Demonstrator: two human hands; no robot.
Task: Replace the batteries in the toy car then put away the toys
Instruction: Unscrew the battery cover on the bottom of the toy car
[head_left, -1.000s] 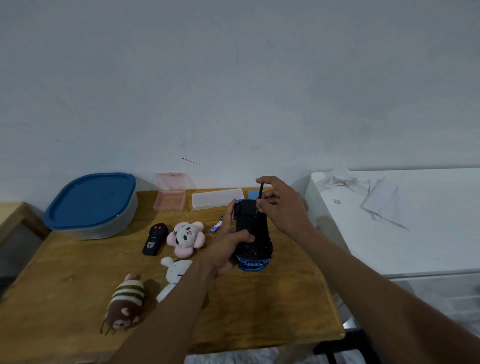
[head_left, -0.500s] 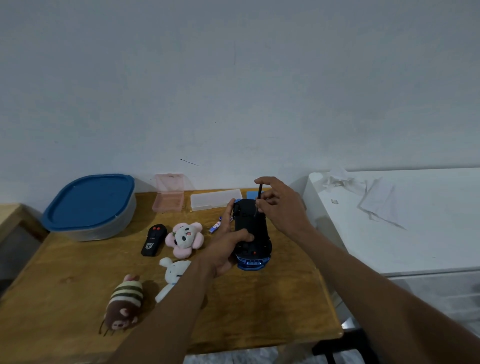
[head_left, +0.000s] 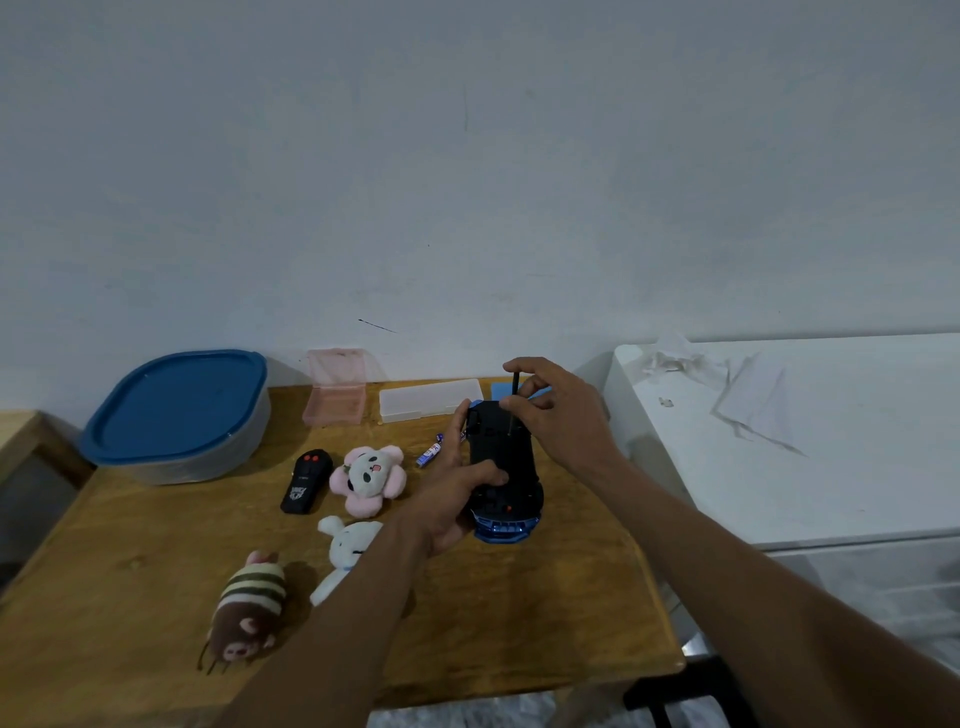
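Blue-lidded tub (head_left: 176, 410) closed; hands grip toy car (head_left: 501, 462) and screwdriver (head_left: 514, 397).

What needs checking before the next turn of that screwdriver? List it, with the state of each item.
1. Toy car upside down, underside facing up: ok.
2. Left hand gripping the car's side to steady it: ok.
3. Right hand pinching the screwdriver upright over the underside: ok.
4. Screwdriver tip seated in the screw head: cannot tell, too small and dark.
5. Spare battery within reach on the table, just left of the car: ok.
6. Blue-lidded tub open to take the toys: not ok, lid is on.
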